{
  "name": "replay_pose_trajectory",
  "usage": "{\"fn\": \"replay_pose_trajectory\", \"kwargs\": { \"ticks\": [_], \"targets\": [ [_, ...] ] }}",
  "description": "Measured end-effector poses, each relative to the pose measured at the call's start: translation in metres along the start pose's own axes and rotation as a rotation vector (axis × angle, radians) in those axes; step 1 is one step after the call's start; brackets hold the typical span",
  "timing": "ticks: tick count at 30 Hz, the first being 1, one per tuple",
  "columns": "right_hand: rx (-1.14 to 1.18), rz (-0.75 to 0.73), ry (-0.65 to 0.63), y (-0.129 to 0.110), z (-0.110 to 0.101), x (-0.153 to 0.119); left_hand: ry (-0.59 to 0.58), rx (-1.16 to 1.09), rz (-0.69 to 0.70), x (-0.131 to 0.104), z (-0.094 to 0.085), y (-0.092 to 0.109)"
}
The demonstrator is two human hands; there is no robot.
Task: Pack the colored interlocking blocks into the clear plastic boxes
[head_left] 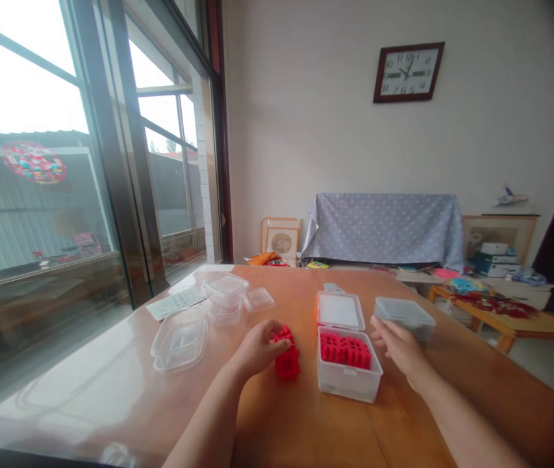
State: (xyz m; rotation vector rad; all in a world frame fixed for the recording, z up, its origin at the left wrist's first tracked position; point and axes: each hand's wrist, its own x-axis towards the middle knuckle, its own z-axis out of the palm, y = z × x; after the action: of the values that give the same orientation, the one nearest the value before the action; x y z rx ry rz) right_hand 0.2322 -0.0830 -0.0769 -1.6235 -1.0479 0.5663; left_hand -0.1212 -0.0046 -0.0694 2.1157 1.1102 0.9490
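Observation:
My left hand (257,348) grips a cluster of red plastic building pieces (286,356) that rests on the wooden table (306,429). Just right of it stands an open white box (349,380) with its lid (339,311) tipped back, holding more red pieces (345,349). My right hand (400,351) hovers beside the box's right wall with fingers spread, holding nothing. A closed grey-lidded box (404,316) sits just behind that hand.
Clear plastic containers (225,298) and a loose clear lid (179,338) lie at the left, near a paper sheet (176,302). A large window runs along the left. Behind the table are a cloth-covered cabinet (384,224), a low table (515,318) with clutter, and a wall clock (408,71).

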Motion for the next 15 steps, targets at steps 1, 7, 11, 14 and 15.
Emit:
{"fn": "replay_pose_trajectory", "kwargs": {
  "ticks": [1,7,11,14,15],
  "targets": [
    [0.035,0.024,-0.007,-0.001,0.000,-0.006,-0.018,0.024,0.005,-0.005,-0.001,0.001],
    [0.227,0.101,-0.091,0.005,0.010,-0.046,-0.055,0.179,-0.015,-0.033,0.007,0.000],
    [0.237,0.014,-0.078,0.001,0.018,-0.065,-0.077,0.239,-0.001,-0.041,0.015,0.001],
    [0.283,-0.039,-0.185,-0.005,0.020,-0.070,-0.071,0.246,-0.007,-0.042,0.017,0.003],
    [0.288,-0.045,-0.208,-0.006,0.020,-0.071,-0.073,0.236,-0.015,-0.041,0.017,0.003]
  ]
}}
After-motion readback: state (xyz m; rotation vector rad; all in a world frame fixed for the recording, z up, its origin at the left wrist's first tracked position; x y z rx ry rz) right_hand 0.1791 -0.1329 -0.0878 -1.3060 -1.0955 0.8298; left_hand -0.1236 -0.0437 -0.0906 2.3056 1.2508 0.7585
